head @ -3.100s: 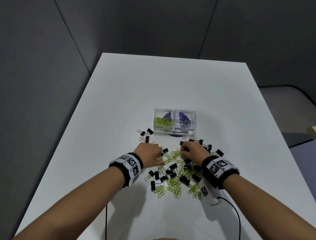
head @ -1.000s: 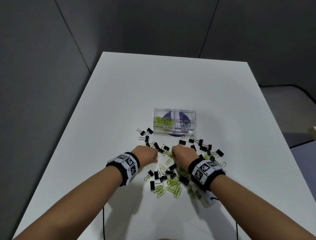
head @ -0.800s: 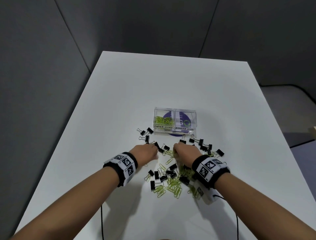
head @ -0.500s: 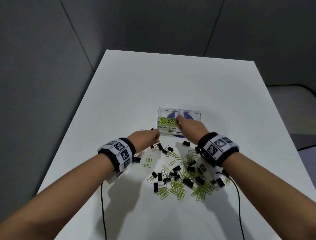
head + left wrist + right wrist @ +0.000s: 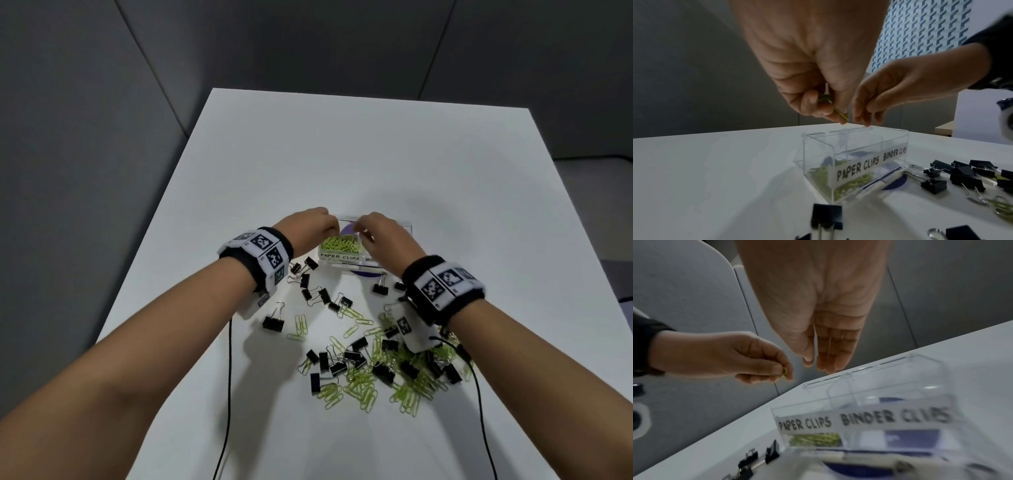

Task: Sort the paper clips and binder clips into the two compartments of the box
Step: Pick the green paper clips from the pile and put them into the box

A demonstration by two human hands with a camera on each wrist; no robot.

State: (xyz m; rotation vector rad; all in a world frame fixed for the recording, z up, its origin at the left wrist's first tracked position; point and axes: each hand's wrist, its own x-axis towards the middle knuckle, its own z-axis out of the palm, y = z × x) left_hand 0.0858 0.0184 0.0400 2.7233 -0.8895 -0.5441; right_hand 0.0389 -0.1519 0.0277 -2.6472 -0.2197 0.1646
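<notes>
Yellow-green wire paper clip (image 5: 839, 113) pinched in left grip (image 5: 306, 229), above clear plastic two-compartment box (image 5: 407, 226) on white desk (image 5: 342, 154). Right grip (image 5: 383, 236) beside it over box, fingers straight, empty.

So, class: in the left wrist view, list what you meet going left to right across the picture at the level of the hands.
Left hand pinching green paper clips → right hand, fingers hanging relaxed above the clear box.
</notes>
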